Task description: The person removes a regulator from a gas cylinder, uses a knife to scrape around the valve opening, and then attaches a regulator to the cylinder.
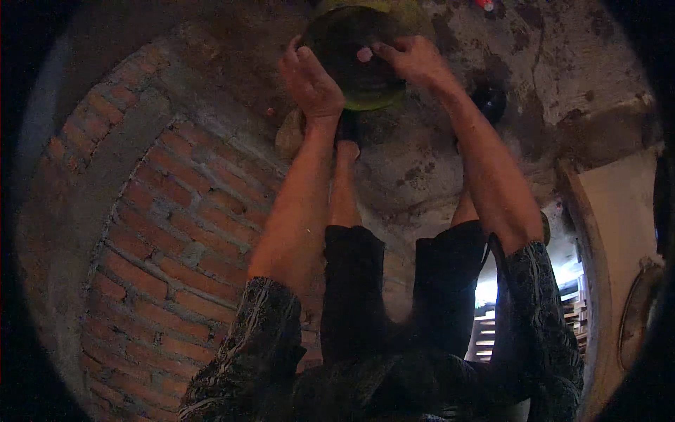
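A round green basin [380, 100], dark inside, is in front of me at the top of the view. My left hand [314, 84] grips its left rim, with part of the fingers hidden. Over the basin's right side reaches my right hand [415, 60], its fingers drawn together in a pinch. A small pale pink piece [364, 54] shows right at those fingertips; its kind is too small and dim to tell. The dark inside of the basin hides whatever else lies there.
On my left rises a red brick wall [169, 246]. Dark wet patches mark the rough floor [415, 169]. My feet stand below the basin, and a black rounded object [490, 103] is near the right one. A small red item [485, 4] lies at the far edge.
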